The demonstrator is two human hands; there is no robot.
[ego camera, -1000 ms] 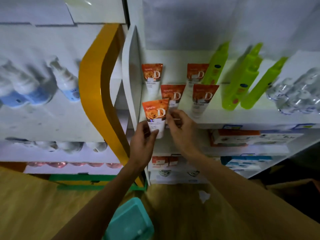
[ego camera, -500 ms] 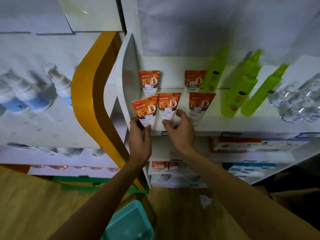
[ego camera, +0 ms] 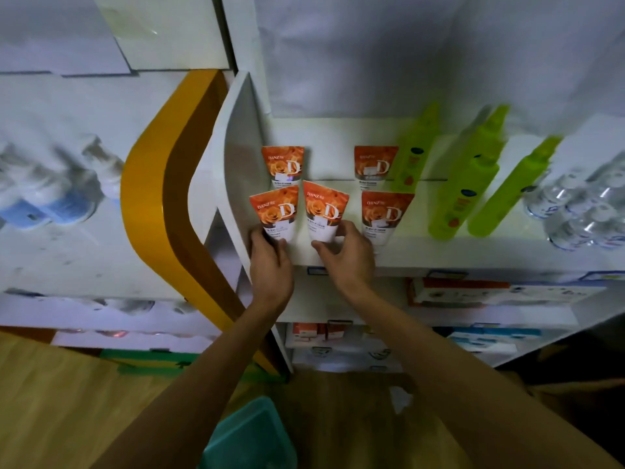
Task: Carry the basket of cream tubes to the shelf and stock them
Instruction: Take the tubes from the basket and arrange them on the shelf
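Your left hand [ego camera: 270,265] pinches the base of the front-left tube [ego camera: 275,211], standing at the shelf [ego camera: 439,252] edge. Your right hand [ego camera: 348,262] grips the next tube [ego camera: 324,213] the same way. Three more tubes stand on the shelf, beside green bottles [ego camera: 466,177]. The teal basket [ego camera: 250,434] sits low, by the floor.
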